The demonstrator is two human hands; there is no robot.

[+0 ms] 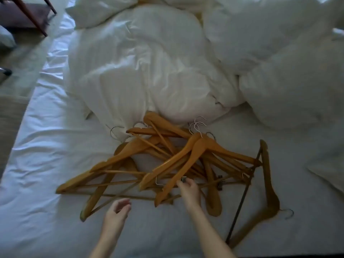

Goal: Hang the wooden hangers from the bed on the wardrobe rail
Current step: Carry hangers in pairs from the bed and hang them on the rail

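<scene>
A pile of wooden hangers (pixel 195 146) is lying in the middle of the bed, on the white sheet (pixel 46 146), just in front of the crumpled duvet (pixel 149 71). They are crossing one another at many angles. Most are stretching their long sides roughly left to right, and most of the metal hooks (pixel 199 123) are pointing away from the person, toward the duvet. One more hanger (pixel 269 183) is lying at the right edge of the pile. Its long side is running from far to near, its hook is pointing to the near right, and its dark bar is passing just beside the ends of the piled ones.

The right hand (pixel 189 192) is reaching into the near side of the pile, its fingertips meeting at a small metal clip (pixel 184 178) on one hanger; blur is hiding whether they are pinching it. The left hand (pixel 119 211) is hovering just short of the pile's near edge, fingers loosely curled and holding nothing. The two hands are apart.

Flat sheet is stretching wide to the left of the pile and between the pile and the person. The bed's left edge is running diagonally, with carpet (pixel 22 53) beyond it. Dark wooden furniture legs (pixel 31 17) are standing at the top left, and a pillow (pixel 96 12) is lying beyond the duvet.
</scene>
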